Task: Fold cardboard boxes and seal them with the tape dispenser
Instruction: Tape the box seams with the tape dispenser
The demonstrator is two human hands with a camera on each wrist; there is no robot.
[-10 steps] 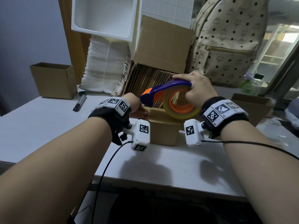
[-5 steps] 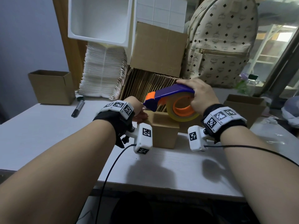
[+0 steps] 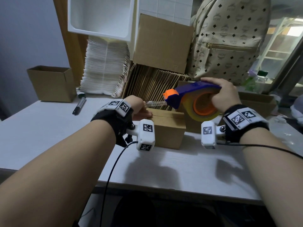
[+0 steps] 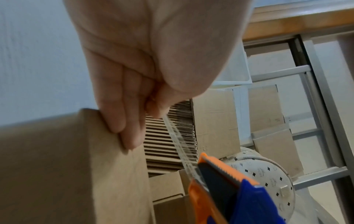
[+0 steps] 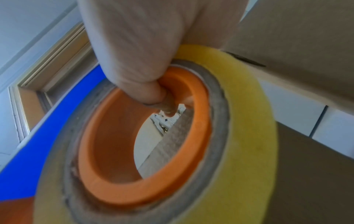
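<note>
A small closed cardboard box [image 3: 168,128] stands on the white table [image 3: 49,128] between my wrists. My right hand [image 3: 224,97] grips the blue and orange tape dispenser [image 3: 193,94] by its top and through the roll's orange core [image 5: 138,144], above the box's right end. A clear strip of tape [image 3: 155,103] runs from the dispenser's orange nose to my left hand [image 3: 141,110]. That hand pinches the tape end [image 4: 172,128] between thumb and finger while its other fingers [image 4: 126,131] rest on the box's left top edge [image 4: 91,130].
Behind the box stand flat cardboard sheets [image 3: 152,82], a larger carton [image 3: 162,45], a white stack [image 3: 105,69] and a patterned backpack [image 3: 227,40]. An open box [image 3: 50,82] and a marker [image 3: 79,105] lie at the left; another open box [image 3: 257,102] sits at the right.
The dispenser has moved right, away from my left hand, and a strip of tape now stretches between them. My left hand stays at the box's left edge.
</note>
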